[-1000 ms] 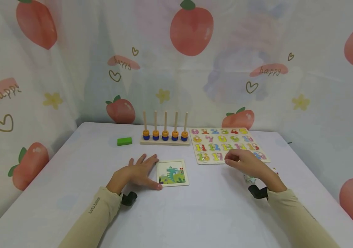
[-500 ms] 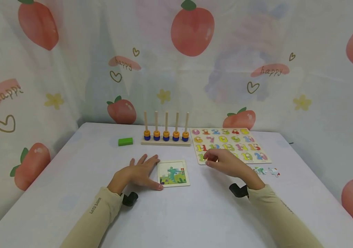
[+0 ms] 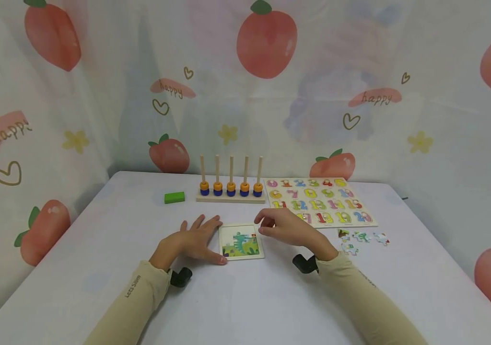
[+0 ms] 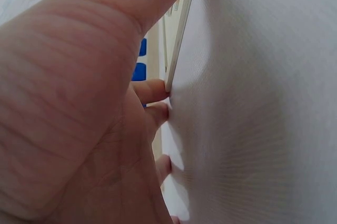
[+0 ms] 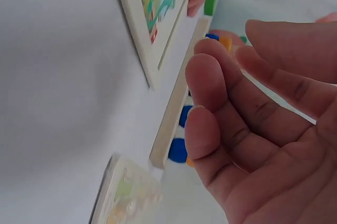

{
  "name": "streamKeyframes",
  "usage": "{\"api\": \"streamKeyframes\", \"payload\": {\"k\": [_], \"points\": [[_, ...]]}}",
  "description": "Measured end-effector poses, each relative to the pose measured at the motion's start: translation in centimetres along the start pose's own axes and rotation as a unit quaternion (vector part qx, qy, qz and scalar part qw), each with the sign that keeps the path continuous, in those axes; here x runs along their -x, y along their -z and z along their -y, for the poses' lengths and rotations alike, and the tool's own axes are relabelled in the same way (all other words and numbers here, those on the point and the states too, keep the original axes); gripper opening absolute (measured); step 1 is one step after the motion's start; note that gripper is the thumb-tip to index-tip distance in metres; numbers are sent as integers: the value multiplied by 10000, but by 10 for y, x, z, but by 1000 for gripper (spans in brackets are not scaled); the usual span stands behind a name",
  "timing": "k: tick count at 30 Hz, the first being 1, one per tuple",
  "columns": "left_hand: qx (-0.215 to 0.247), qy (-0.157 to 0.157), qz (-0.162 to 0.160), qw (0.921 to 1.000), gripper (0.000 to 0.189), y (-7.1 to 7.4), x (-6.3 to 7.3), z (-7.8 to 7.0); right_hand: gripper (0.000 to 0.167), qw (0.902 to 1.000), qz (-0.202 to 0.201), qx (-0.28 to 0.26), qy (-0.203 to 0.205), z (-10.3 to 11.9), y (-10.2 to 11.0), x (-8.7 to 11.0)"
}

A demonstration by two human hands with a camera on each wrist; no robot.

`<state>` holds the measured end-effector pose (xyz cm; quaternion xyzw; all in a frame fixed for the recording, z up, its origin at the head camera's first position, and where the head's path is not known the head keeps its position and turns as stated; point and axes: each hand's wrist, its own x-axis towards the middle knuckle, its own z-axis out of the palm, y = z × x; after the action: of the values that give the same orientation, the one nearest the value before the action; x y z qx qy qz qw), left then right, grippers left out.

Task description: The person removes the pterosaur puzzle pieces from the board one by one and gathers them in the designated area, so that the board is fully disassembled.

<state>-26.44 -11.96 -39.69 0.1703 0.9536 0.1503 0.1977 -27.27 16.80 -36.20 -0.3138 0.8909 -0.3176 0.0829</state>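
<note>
My left hand (image 3: 189, 242) lies with fingers spread at the left side of a small framed dinosaur jigsaw puzzle (image 3: 240, 244). Its thumb touches the frame's near left corner and a fingertip meets the far left one; the left wrist view shows fingertips against the frame edge (image 4: 179, 40). My right hand (image 3: 290, 227) hovers just right of the puzzle, fingers loosely bent, a gap between thumb and index finger. In the right wrist view nothing shows in the right hand (image 5: 263, 113). The puzzle's picture fills the lower part; the upper part is pale.
Several loose jigsaw pieces (image 3: 361, 237) lie right of my right wrist. Behind it is a number peg board (image 3: 288, 193), partly covered by the hand. A bead stacker (image 3: 230, 199) with several pegs stands at the back, a green block (image 3: 174, 197) to its left.
My right hand has moved left from beside the loose pieces, across the number board's front, to the puzzle's right edge. More loose pieces are uncovered. The left hand stays put.
</note>
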Motion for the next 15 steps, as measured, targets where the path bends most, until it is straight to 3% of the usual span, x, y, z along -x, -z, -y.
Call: {"api": "streamKeyframes", "payload": {"k": [6,15], "points": [[4,-7,18,10000,116,1,2,-1,21,9996,195,-140,-128,6,-12,-12],[-11,16,50,10000,118,0,-1,2,23,9990,415,-153,-11,9,-26,-29]]}}
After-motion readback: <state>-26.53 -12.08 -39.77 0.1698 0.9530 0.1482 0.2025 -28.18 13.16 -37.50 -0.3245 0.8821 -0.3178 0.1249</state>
